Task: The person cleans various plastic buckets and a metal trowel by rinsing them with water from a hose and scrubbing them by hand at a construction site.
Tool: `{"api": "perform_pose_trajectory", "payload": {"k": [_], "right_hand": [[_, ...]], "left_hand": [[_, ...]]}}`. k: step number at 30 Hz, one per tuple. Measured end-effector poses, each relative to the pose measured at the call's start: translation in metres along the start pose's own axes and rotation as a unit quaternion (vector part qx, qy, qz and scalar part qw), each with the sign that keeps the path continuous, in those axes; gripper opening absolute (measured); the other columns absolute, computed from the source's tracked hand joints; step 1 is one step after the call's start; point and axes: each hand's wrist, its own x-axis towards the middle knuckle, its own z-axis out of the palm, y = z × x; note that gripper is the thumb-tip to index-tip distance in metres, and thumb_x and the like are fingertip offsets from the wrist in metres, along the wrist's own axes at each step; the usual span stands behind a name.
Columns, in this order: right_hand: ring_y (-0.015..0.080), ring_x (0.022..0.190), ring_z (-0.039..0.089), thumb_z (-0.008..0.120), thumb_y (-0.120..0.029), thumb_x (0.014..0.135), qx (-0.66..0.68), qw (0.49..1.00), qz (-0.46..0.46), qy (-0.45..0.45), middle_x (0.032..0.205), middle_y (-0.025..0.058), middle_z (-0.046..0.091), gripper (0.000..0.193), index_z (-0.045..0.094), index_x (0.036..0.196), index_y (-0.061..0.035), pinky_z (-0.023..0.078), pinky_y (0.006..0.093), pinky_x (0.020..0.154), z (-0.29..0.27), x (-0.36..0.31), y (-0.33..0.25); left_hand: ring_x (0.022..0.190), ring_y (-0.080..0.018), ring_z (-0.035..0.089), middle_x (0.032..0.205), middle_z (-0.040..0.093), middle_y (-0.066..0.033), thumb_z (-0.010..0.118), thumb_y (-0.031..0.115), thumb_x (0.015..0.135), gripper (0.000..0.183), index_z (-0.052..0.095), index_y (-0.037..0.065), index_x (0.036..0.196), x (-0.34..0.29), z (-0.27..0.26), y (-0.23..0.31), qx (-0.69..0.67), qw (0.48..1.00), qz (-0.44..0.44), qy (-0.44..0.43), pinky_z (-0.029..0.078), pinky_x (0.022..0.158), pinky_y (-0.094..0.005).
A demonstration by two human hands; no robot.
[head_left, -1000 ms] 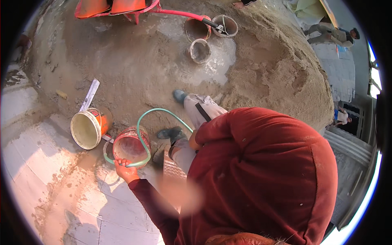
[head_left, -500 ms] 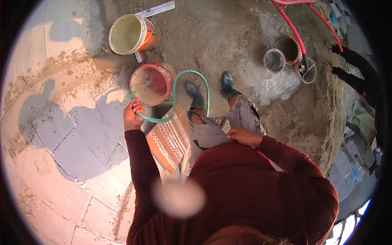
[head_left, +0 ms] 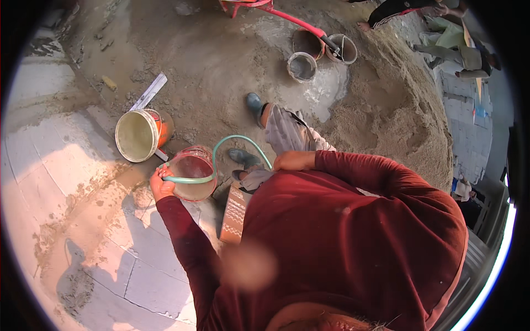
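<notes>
My left hand is closed around a green hose. It is at the left rim of a reddish bucket, whose inside looks wet and stained. From there the hose arches over the bucket and drops out of sight beside my right hand. That hand rests at my waist, over my grey trousers, with its fingers curled; what they grip, if anything, is hidden. Below the bucket lies a terracotta-coloured block with white zigzag marks, partly covered by my body.
An orange bucket lies tilted beside a pale board. Ahead are a small grey bucket, two more buckets and a red wheelbarrow handle. A sand heap rises on the right, with other people beyond. Pale paving is at left.
The view has turned toward the right, and the buckets now appear farther left. One booted foot has stepped ahead. My left hand still grips the hose at the reddish bucket.
</notes>
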Motion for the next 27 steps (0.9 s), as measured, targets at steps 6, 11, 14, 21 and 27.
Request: {"api": "perform_pose_trajectory", "payload": {"k": [6,11,14,21,27], "right_hand": [[0.0337,0.094,0.063,0.055,-0.03,0.09,-0.045,0.996,-0.011,-0.073,0.102,0.0209,0.068,0.038,0.066,0.099,0.0048,0.047,0.0401,0.085,-0.052,0.082,-0.016],[0.0194,0.089,0.061,0.059,-0.032,0.088,0.203,0.963,0.134,-0.12,0.095,0.0106,0.069,0.035,0.071,0.096,-0.0004,0.047,0.035,0.08,-0.097,0.13,-0.026],[0.0185,0.089,0.061,0.062,-0.032,0.087,0.325,0.894,0.243,-0.192,0.098,0.0077,0.066,0.03,0.072,0.095,-0.0042,0.046,0.033,0.079,-0.139,0.148,-0.031],[0.0148,0.081,0.065,0.056,-0.029,0.094,0.438,0.881,0.152,0.096,0.096,0.0041,0.063,0.034,0.058,0.117,-0.0057,0.053,0.0292,0.071,-0.337,0.21,0.075],[0.0323,0.101,0.064,0.061,-0.033,0.086,-0.107,0.68,0.431,0.583,0.106,0.0179,0.068,0.039,0.067,0.108,-0.0022,0.049,0.0406,0.087,-0.422,0.151,0.467]], "left_hand": [[0.048,-0.0106,0.039,0.058,0.037,0.003,0.038,0.017,0.1,0.026,0.044,-0.009,0.102,0.017,0.084,0.061,-0.011,0.999,-0.026,-0.015,0.037,0.047,-0.0251],[0.048,-0.0068,0.036,0.059,0.037,0.004,0.048,0.014,0.098,0.026,0.049,-0.012,0.102,0.041,0.202,0.069,0.028,0.999,-0.011,0.016,0.034,0.046,-0.0214],[0.051,-0.0072,0.039,0.067,0.041,0.0024,0.045,0.018,0.101,0.031,0.046,-0.008,0.116,0.089,0.252,0.087,0.065,0.997,-0.012,-0.026,0.035,0.049,-0.0229],[0.055,-0.0058,0.04,0.076,0.049,0.0037,0.048,0.022,0.101,0.03,0.056,-0.001,0.118,0.238,0.355,0.109,0.255,0.955,0.14,-0.064,0.036,0.049,-0.0216],[0.06,-0.0049,0.039,0.085,0.05,0.0052,0.051,0.025,0.1,0.032,0.053,0.009,0.127,0.444,0.382,0.098,0.518,0.8,0.301,0.038,0.035,0.052,-0.0213]]}}
